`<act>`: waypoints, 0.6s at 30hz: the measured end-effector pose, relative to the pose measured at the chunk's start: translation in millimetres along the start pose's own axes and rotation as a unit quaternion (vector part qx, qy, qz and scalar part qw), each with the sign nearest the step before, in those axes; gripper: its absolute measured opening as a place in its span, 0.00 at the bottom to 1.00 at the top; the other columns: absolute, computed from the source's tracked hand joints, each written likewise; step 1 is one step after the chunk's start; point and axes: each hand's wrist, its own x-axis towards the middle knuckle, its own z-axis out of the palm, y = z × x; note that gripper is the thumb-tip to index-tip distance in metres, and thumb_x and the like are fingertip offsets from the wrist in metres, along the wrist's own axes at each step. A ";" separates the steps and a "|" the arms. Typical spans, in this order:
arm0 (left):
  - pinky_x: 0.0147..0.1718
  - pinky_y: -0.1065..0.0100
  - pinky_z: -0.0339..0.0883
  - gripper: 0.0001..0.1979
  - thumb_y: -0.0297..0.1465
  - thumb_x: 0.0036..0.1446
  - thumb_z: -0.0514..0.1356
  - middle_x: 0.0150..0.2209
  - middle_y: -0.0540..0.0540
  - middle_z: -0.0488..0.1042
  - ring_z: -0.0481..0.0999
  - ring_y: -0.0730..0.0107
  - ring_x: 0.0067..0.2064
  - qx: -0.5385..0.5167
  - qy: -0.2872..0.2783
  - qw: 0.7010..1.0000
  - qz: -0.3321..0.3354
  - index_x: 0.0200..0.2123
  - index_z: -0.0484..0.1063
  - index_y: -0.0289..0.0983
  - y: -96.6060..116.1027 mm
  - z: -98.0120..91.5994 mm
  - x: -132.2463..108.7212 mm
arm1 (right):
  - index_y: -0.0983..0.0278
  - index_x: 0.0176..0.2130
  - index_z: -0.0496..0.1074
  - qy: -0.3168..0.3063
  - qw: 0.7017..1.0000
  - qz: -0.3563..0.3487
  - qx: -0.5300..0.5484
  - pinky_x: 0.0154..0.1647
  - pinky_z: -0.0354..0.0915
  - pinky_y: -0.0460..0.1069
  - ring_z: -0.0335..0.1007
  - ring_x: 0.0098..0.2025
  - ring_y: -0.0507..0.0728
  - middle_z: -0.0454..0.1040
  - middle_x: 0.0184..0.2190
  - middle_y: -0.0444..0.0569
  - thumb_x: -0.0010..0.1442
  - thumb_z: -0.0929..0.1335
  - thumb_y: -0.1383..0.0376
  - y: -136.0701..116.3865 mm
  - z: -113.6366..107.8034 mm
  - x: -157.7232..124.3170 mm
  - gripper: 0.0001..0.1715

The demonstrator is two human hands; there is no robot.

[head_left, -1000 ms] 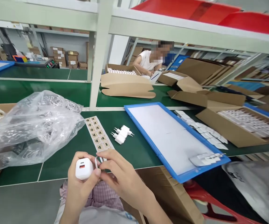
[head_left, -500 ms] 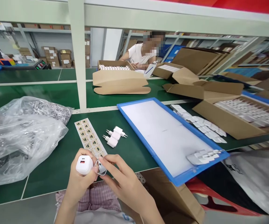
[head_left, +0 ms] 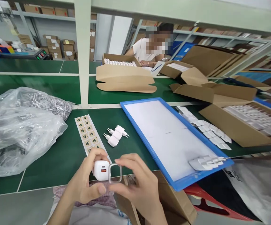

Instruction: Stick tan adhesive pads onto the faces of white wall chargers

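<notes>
While charger (head_left: pixel 101 170) in fingers (head_left: pixel 95 153), loops (head_left: pixel 52 104) in bag (head_left: pixel 41 125).

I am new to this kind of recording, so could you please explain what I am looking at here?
Certainly. There is no machine: a person works with two bare hands, seen by a camera worn on the head, looking forward and down.

The left hand holds a white charger, its face with two ports towards the camera. The right hand holds a thin, squarish ring beside that face; whether they touch is hard to tell.

On the green bench lie a bulky clear bag, a patterned strip, some white plugs, a blue-framed white board and an open cardboard box of white pieces. Across the bench sits another person.
</notes>
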 end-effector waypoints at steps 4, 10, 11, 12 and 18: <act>0.37 0.63 0.62 0.30 0.59 0.60 0.55 0.41 0.44 0.67 0.68 0.61 0.38 -0.013 0.000 1.000 0.007 0.54 0.59 0.44 -6.7 1.2 -5.3 | 0.61 0.47 0.70 -0.024 0.999 -0.017 -0.025 0.37 0.76 0.47 0.77 0.37 0.55 0.75 0.38 0.50 0.64 0.72 0.52 -15.0 15.2 -4.0 0.19; 0.37 0.63 0.62 0.24 0.55 0.63 0.54 0.41 0.45 0.66 0.67 0.62 0.38 -0.039 0.008 0.999 0.019 0.50 0.61 0.44 -8.5 -0.1 -11.9 | 0.62 0.49 0.70 -0.047 0.998 -0.018 -0.043 0.37 0.75 0.48 0.75 0.38 0.56 0.74 0.38 0.52 0.65 0.73 0.56 -22.2 17.6 -8.0 0.18; 0.37 0.63 0.62 0.23 0.55 0.64 0.54 0.41 0.45 0.66 0.66 0.62 0.37 -0.046 0.009 0.999 0.024 0.50 0.61 0.44 -8.0 0.2 -12.6 | 0.62 0.50 0.70 -0.047 0.998 -0.018 -0.049 0.37 0.75 0.48 0.75 0.38 0.56 0.74 0.39 0.52 0.65 0.73 0.56 -23.4 17.2 -8.8 0.18; 0.36 0.63 0.62 0.22 0.54 0.64 0.54 0.41 0.45 0.66 0.66 0.63 0.37 -0.053 0.009 0.998 0.027 0.50 0.61 0.44 -7.5 0.7 -13.1 | 0.62 0.50 0.70 -0.048 0.997 -0.017 -0.055 0.36 0.75 0.49 0.74 0.38 0.56 0.74 0.39 0.52 0.64 0.73 0.56 -24.8 17.0 -9.7 0.19; 0.33 0.67 0.61 0.19 0.51 0.66 0.54 0.40 0.46 0.68 0.66 0.65 0.35 -0.099 0.024 0.994 0.033 0.46 0.61 0.43 -6.4 5.6 -14.5 | 0.61 0.53 0.70 -0.054 0.995 -0.021 -0.077 0.38 0.77 0.52 0.77 0.42 0.60 0.76 0.40 0.55 0.66 0.72 0.56 -30.7 19.2 -14.5 0.20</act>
